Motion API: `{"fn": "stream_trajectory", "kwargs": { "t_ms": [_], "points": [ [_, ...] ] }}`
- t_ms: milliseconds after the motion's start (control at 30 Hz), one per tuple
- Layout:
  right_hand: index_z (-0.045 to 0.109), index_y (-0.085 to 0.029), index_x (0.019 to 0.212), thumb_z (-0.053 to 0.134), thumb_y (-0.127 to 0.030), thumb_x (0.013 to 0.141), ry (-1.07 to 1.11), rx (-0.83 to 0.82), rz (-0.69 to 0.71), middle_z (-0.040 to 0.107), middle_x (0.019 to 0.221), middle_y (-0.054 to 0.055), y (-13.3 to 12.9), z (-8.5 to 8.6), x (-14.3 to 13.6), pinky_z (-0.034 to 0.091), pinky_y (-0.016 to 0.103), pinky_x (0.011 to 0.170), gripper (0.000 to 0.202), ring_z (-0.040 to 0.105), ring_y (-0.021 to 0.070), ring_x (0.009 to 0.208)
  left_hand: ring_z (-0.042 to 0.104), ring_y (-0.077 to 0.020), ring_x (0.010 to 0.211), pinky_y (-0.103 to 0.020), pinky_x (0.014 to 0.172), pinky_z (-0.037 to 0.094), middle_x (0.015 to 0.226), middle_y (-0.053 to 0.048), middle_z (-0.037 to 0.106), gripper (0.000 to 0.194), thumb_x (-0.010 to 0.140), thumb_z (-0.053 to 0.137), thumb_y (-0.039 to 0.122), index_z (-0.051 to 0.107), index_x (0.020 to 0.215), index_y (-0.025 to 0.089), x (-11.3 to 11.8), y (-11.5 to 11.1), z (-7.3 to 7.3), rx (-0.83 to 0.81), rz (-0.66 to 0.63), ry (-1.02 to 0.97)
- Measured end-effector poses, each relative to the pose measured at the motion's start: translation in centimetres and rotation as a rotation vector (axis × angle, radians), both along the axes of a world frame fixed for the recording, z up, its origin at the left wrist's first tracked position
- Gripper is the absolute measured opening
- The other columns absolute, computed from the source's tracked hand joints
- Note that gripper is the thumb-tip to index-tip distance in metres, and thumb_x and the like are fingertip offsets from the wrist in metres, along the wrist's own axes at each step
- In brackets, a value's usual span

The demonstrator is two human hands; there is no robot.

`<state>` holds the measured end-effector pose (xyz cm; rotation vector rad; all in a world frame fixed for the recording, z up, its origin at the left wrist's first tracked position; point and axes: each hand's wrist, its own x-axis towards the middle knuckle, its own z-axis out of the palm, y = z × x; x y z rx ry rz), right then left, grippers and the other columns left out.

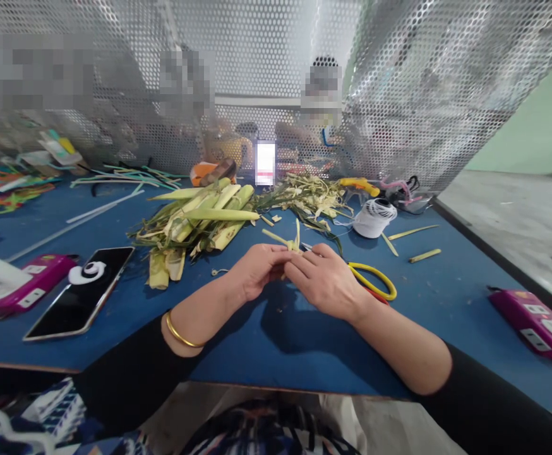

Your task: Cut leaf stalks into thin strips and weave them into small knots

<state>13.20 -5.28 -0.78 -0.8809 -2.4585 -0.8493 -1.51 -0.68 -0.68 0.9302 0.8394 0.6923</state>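
Note:
Between my two hands is a small knot of pale green leaf strips (294, 244), with two loose ends sticking up and out to the left. My left hand (260, 268) pinches it from the left side. From the right, the fingers of my right hand (322, 278) close on the same piece, hiding its lower part. Scissors with yellow and red handles (375, 281) lie on the table just beyond my right hand, their blades partly covered by it. A heap of green corn husks (200, 221) lies beyond my left hand.
The blue table (238, 341) also bears a spool of white thread (374, 218), shredded husk scraps (311, 196), a black phone (84, 294), and magenta power strips (534, 322) at both sides. A perforated metal panel (266, 57) stands along the back.

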Motion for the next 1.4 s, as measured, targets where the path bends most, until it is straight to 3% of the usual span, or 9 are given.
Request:
{"fn": "stream_trajectory", "kwargs": {
  "t_ms": [267, 333, 433, 533, 667, 900, 1033, 1200, 1400],
  "points": [
    [0.058, -0.019, 0.076, 0.036, -0.01, 0.094, 0.021, 0.004, 0.274, 0.059, 0.066, 0.002, -1.4, 0.4, -0.7, 0.038, 0.032, 0.076, 0.03, 0.052, 0.0157, 0.065, 0.062, -0.0118, 0.066, -0.022, 0.064, 0.047, 0.072, -0.005, 0.069, 0.003, 0.075, 0.067, 0.013, 0.069, 0.075, 0.01, 0.1, -0.3, 0.3, -0.007, 0.087, 0.017],
    [0.061, -0.018, 0.09, 0.036, -0.013, 0.095, 0.115, -0.016, 0.226, 0.064, 0.075, 0.003, -1.1, 0.4, -0.4, 0.039, 0.032, 0.078, 0.025, 0.056, 0.0162, 0.072, 0.061, -0.011, 0.065, -0.021, 0.064, 0.047, 0.071, -0.004, 0.069, 0.005, 0.077, 0.065, 0.012, 0.069, 0.074, 0.011, 0.1, -0.2, 0.4, 0.007, 0.095, 0.011],
    [0.058, -0.014, 0.106, 0.041, -0.025, 0.096, 0.314, -0.062, -0.072, 0.067, 0.087, 0.009, -0.3, 0.5, 0.4, 0.038, 0.034, 0.077, 0.023, 0.059, 0.0202, 0.08, 0.06, -0.0107, 0.062, -0.022, 0.063, 0.048, 0.069, -0.004, 0.069, 0.005, 0.076, 0.066, 0.014, 0.07, 0.075, 0.012, -0.1, 0.0, 0.6, 0.038, 0.105, 0.017],
    [0.06, -0.016, 0.089, 0.041, -0.034, 0.096, 0.368, -0.225, -0.328, 0.066, 0.08, 0.009, 0.5, 0.5, 1.1, 0.036, 0.034, 0.075, 0.026, 0.059, 0.0213, 0.075, 0.061, -0.0113, 0.061, -0.024, 0.065, 0.049, 0.071, -0.005, 0.069, 0.011, 0.078, 0.067, 0.023, 0.07, 0.077, 0.012, -0.2, 0.2, 0.7, 0.05, 0.097, 0.028],
    [0.054, -0.019, 0.071, 0.041, -0.031, 0.096, 0.401, -0.476, -0.323, 0.06, 0.063, 0.001, 0.8, 0.1, 1.2, 0.034, 0.028, 0.071, 0.03, 0.054, 0.0148, 0.061, 0.06, -0.0105, 0.058, -0.024, 0.06, 0.048, 0.069, -0.004, 0.067, 0.023, 0.075, 0.072, 0.034, 0.065, 0.074, 0.011, -0.1, 0.2, 0.6, 0.116, 0.115, 0.091],
    [0.053, -0.02, 0.068, 0.045, -0.024, 0.091, 0.415, -0.624, -0.209, 0.055, 0.059, -0.001, 0.2, 0.9, 0.9, 0.033, 0.025, 0.065, 0.025, 0.049, 0.0136, 0.06, 0.047, -0.0056, 0.045, -0.02, 0.044, 0.039, 0.059, 0.0, 0.058, 0.019, 0.072, 0.073, 0.026, 0.064, 0.075, 0.01, 0.2, 0.3, 0.0, 0.253, 0.159, 0.22],
    [0.055, -0.02, 0.065, 0.044, -0.027, 0.091, 0.478, -0.658, -0.124, 0.056, 0.059, 0.0, -0.3, 2.1, 1.2, 0.034, 0.026, 0.066, 0.029, 0.049, 0.0131, 0.059, 0.041, -0.0049, 0.043, -0.019, 0.04, 0.03, 0.056, 0.002, 0.055, 0.025, 0.069, 0.074, 0.034, 0.064, 0.073, 0.011, -0.1, 0.2, 0.4, 0.302, 0.063, 0.252],
    [0.064, -0.019, 0.078, 0.048, -0.035, 0.088, 0.774, -0.61, -0.252, 0.065, 0.077, 0.005, -0.1, 2.7, 1.6, 0.037, 0.028, 0.066, 0.025, 0.055, 0.0161, 0.071, 0.036, -0.0045, 0.044, -0.02, 0.042, 0.023, 0.056, 0.001, 0.056, 0.023, 0.07, 0.069, 0.035, 0.063, 0.065, 0.014, -0.3, -0.6, 1.0, 0.356, -0.201, 0.306],
    [0.057, -0.017, 0.063, 0.058, -0.044, 0.077, 1.066, -1.156, -0.144, 0.053, 0.056, -0.002, 0.8, 1.5, 1.5, 0.036, 0.025, 0.052, 0.03, 0.046, 0.0112, 0.053, 0.034, -0.0057, 0.044, -0.023, 0.045, 0.021, 0.053, 0.001, 0.055, 0.028, 0.073, 0.063, 0.039, 0.061, 0.06, 0.015, 0.2, -1.4, 0.8, 0.336, -0.345, 0.307]
  ]
}}
